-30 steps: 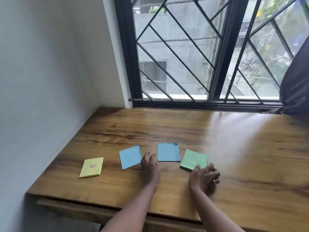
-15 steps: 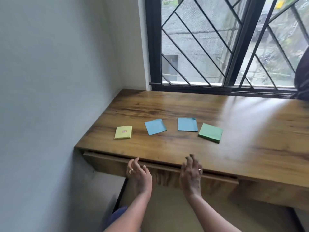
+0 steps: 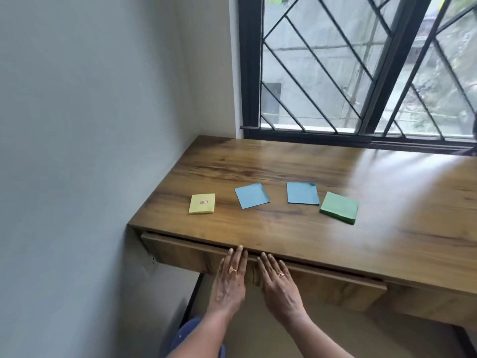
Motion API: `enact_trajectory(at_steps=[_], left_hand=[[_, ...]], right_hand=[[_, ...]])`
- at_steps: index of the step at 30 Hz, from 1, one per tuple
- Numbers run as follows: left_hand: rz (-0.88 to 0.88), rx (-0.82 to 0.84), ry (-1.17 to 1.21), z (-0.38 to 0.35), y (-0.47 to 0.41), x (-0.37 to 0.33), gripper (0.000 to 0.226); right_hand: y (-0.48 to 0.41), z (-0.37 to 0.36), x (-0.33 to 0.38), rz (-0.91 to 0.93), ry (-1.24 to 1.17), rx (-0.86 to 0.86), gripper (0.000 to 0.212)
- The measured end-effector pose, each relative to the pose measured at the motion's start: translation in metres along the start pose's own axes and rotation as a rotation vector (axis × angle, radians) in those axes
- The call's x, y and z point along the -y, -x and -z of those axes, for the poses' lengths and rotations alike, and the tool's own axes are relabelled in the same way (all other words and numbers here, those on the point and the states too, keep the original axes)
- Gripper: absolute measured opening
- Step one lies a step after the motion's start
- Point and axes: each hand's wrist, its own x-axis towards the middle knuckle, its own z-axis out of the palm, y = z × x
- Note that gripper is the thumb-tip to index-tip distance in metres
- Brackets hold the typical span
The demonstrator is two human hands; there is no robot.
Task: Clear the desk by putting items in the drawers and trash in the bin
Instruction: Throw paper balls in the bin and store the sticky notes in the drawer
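Head view, looking down at the front edge of the wooden surface (image 3: 284, 228).

Drawer (image 3: 180, 254): it is hanging directly under the front lip of the surface. Its long axis is running left to right along that edge, and its wooden face is pointing toward the person. A narrow dark gap is showing between its top edge and the lip.

Left hand (image 3: 229, 277): it is lying palm-down against the drawer face, fingers straight and close together, holding nothing. The fingertips are reaching the drawer's top edge at the gap. A ring is showing on one finger.

Right hand (image 3: 278, 282): it is lying just beside the left hand in the same way, flat, fingers straight and slightly spread, holding nothing. Its fingertips are touching the drawer's top edge. It is also wearing a ring.

Both hands are sitting near the middle of the drawer's length, with the drawer extending to either side of them.

Four paper items are lying flat in a row across the surface, beyond the hands and apart from them. From left to right:
- yellow pad (image 3: 202, 203), bearing a small red-and-white label
- left blue note (image 3: 252, 195), turned slightly askew
- right blue note (image 3: 302, 193), far corner curling up
- green pad (image 3: 339, 207), rotated corner-forward, just beside the right blue note

A pale wall (image 3: 90, 151) is bordering the surface on the left. A barred window (image 3: 348, 73) is standing behind it.
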Motion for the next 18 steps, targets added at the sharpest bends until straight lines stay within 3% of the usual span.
enact_trajectory(at_steps=[3, 7, 12, 15, 18], left_hand=[[-0.019, -0.024, -0.014, -0.006, 0.001, 0.004, 0.123], [-0.052, -0.225, -0.049, -0.014, -0.004, -0.002, 0.075], [-0.063, -0.17, 0.006, 0.009, -0.007, -0.016, 0.057], [-0.114, -0.204, -0.027, 0.028, 0.001, -0.012, 0.017], [-0.05, -0.098, -0.019, 0.048, 0.009, -0.014, 0.024]], right_hand=[[-0.002, -0.018, 0.002, 0.029, 0.01, -0.186, 0.044], [-0.005, -0.024, 0.009, -0.004, 0.022, -0.344, 0.037], [-0.005, -0.018, 0.014, -0.01, 0.031, -0.313, 0.034], [0.001, -0.005, 0.03, -0.062, 0.003, -0.29, 0.032], [0.008, 0.009, 0.043, -0.081, -0.002, -0.246, 0.027]])
